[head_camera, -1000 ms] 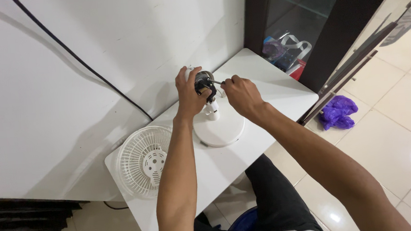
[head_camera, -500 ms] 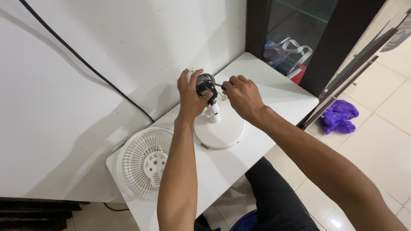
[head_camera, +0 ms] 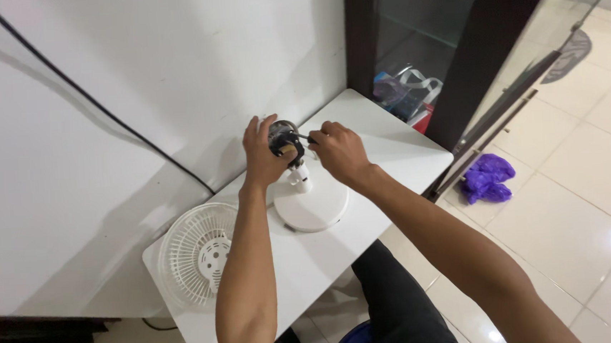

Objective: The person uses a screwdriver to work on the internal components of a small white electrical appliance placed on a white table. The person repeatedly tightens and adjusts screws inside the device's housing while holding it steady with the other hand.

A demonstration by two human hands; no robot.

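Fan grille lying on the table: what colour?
White. The fan grille shows plainly in the head view, lying on the white table.

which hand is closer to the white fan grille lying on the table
Left. The left hand grips the fan motor, on the side toward the white fan grille. The right hand works on the motor's far side, farther from it.

Left hand (head_camera: 265, 153): hardly moves over the last second, its grip on the dark fan motor (head_camera: 284, 138) looks the same | Right hand (head_camera: 336, 148): edges slightly closer to the motor, fingertips on a thin tool | Head camera: drifts a little, shifting the scene in frame
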